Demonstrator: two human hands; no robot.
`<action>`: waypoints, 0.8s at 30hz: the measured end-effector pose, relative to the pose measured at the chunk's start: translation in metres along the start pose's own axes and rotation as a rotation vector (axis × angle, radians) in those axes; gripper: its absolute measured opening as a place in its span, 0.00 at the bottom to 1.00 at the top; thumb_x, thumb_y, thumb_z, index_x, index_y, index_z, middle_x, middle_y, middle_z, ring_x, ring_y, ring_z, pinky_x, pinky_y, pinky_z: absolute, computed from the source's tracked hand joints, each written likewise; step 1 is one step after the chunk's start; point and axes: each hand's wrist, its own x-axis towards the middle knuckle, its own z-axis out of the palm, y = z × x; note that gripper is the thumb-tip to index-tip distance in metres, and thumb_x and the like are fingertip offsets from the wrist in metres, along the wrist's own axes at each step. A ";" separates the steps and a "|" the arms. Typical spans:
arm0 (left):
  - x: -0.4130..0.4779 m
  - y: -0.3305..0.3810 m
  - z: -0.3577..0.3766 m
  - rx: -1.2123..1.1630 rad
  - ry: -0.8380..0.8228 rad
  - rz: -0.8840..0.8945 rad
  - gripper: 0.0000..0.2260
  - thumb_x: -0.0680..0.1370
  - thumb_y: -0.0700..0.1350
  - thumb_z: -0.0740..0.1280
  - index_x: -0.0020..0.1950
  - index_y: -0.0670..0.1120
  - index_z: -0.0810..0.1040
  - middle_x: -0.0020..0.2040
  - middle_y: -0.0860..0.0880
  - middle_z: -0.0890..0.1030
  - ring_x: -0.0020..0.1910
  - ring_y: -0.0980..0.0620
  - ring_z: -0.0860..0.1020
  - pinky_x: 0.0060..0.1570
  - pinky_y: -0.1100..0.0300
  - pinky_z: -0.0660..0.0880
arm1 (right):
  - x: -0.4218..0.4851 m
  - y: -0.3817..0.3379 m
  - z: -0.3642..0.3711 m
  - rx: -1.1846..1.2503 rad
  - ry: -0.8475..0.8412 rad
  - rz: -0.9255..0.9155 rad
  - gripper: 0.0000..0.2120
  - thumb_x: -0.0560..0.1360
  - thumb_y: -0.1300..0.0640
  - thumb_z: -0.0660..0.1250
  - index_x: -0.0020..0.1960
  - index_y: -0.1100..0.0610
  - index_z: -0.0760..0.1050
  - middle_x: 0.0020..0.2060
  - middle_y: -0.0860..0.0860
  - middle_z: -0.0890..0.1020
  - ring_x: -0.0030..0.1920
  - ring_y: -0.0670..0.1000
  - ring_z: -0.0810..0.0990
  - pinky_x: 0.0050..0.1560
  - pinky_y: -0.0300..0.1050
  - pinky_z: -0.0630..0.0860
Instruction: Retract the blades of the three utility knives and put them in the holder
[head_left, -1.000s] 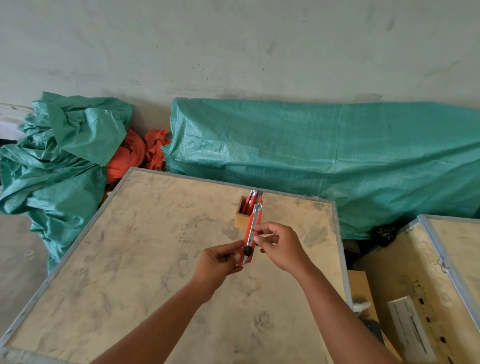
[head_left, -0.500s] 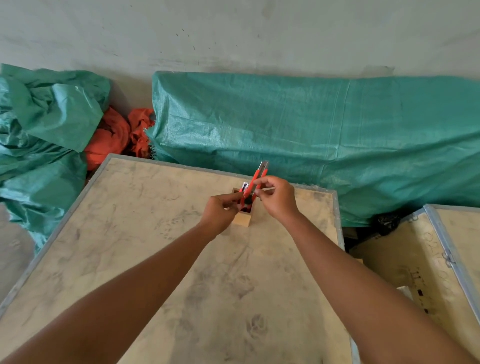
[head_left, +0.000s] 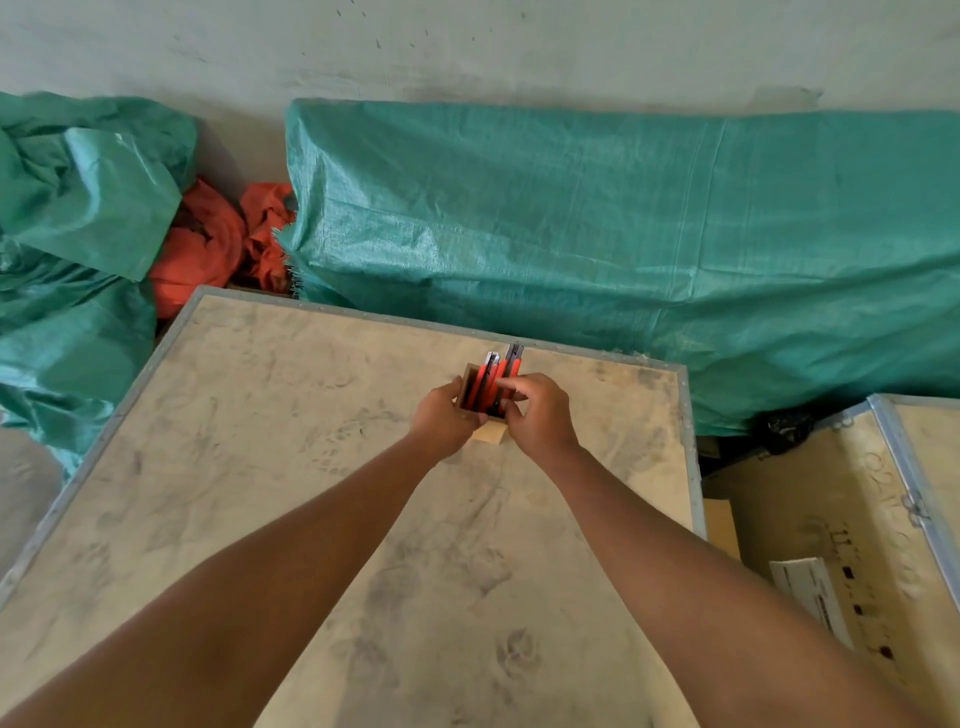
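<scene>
The knives (head_left: 492, 382) are seen a little above the middle of the frame, standing upright and close together in the holder (head_left: 491, 432), with their red bodies leaning slightly to the right. Their grey tops are raised above the rim of the holder. How many knives are inside cannot be counted with certainty, because they overlap. The holder is a small wooden box and it is placed on the crate (head_left: 311, 467), near the far edge.

The left hand (head_left: 447, 421) is closed around the left side of the holder, with the thumb laid on the rim. The right hand (head_left: 540, 415) is placed against the right side, and its fingers (head_left: 511, 385) are bent over the knives and touch the red bodies. Whether one knife is really pinched cannot be told. Both hands are close together, almost touching in front of the holder.

A green tarp (head_left: 623, 223) is spread behind the crate, in the upper part of the frame. An orange cloth (head_left: 208, 244) is seen at the upper left.
</scene>
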 end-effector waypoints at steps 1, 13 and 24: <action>0.000 0.000 0.000 0.012 0.003 0.008 0.29 0.76 0.43 0.73 0.76 0.45 0.67 0.66 0.46 0.80 0.62 0.44 0.79 0.64 0.50 0.76 | -0.001 -0.001 0.001 -0.004 -0.003 0.011 0.18 0.72 0.71 0.72 0.60 0.60 0.84 0.51 0.59 0.86 0.49 0.57 0.84 0.53 0.42 0.77; -0.040 0.022 -0.015 -0.004 0.039 0.146 0.24 0.75 0.39 0.72 0.71 0.46 0.73 0.63 0.44 0.82 0.62 0.42 0.79 0.57 0.56 0.74 | -0.017 -0.022 -0.031 0.069 0.099 0.061 0.15 0.73 0.68 0.73 0.58 0.58 0.84 0.53 0.58 0.86 0.49 0.57 0.84 0.50 0.44 0.79; -0.101 0.019 -0.040 0.024 0.001 0.216 0.27 0.75 0.44 0.73 0.73 0.50 0.72 0.69 0.47 0.77 0.65 0.46 0.77 0.59 0.51 0.78 | -0.032 -0.141 -0.165 0.311 0.334 -0.116 0.14 0.76 0.59 0.74 0.62 0.54 0.82 0.59 0.50 0.84 0.51 0.44 0.83 0.47 0.27 0.76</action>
